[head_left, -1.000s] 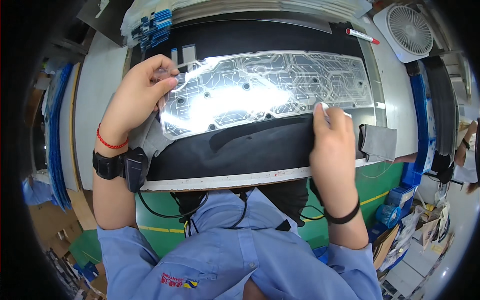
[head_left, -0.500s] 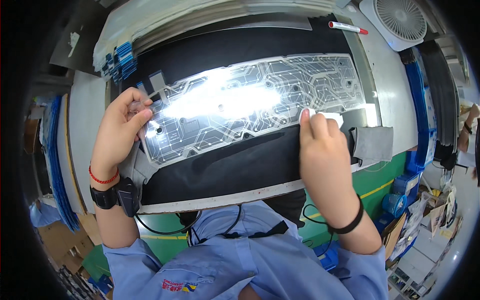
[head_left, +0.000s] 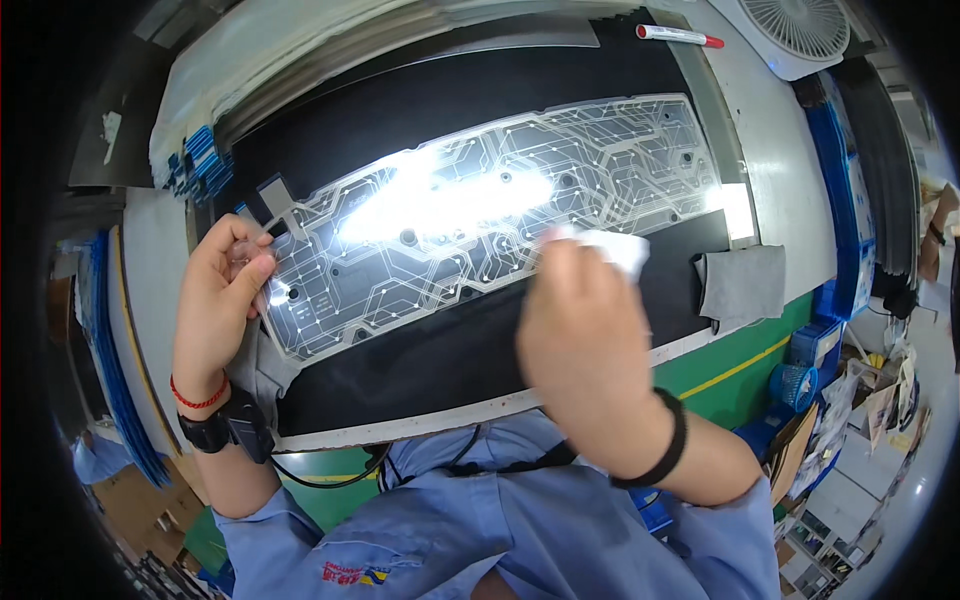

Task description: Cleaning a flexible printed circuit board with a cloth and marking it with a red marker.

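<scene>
A long clear keyboard membrane sheet printed with silvery circuit lines lies slantwise on the black mat, a bright glare across its middle. My left hand pinches its left edge between thumb and fingers, just below the short flat connector tail. Bent over the sheet's lower edge, right of centre, my right hand grips a folded white wipe. Blur softens that hand, and part of the wipe is hidden under its fingers.
Grey cloths lie at the mat's right end and below my left hand. Stacked sheets with blue-tipped tails stand along the back. A red-capped marker and a white fan sit at the far right.
My right hand has swept left along the sheet's lower edge with the wipe. My left hand keeps its pinch; it and the sheet appear slightly further left and lower in view.
</scene>
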The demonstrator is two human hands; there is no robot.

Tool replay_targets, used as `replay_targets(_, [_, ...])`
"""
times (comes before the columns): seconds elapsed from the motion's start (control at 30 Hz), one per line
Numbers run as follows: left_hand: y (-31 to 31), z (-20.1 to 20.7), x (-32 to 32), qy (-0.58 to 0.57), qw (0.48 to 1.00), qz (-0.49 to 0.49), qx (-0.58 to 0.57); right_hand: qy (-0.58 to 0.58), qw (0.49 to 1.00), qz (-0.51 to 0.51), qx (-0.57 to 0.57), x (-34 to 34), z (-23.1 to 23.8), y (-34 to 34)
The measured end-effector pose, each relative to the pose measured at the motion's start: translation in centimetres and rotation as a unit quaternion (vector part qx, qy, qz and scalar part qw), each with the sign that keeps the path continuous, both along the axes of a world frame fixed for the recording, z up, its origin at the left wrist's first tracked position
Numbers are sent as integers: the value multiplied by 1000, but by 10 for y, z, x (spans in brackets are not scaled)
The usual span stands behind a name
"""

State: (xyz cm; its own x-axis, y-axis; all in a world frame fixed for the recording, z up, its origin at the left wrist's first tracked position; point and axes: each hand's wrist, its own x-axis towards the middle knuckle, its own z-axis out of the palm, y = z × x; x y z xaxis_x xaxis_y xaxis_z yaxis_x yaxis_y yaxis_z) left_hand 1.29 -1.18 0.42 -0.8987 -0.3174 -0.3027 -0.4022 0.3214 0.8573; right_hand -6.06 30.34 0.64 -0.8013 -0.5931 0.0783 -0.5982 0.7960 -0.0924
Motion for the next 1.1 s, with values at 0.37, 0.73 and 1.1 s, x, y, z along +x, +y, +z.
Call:
replay_targets(0.37, [-4, -3, 5, 5, 1000, -2, -11, 88, 993, 4, 76, -24, -2, 50])
replay_targets(0.73, [-45, 10, 17, -22, 1000, -22, 2, -46, 990, 127, -34, 18, 30, 50])
replay_targets(1.1, [-87, 17, 31, -88, 994, -45, -39, 59, 992, 113, -25, 18, 0, 8])
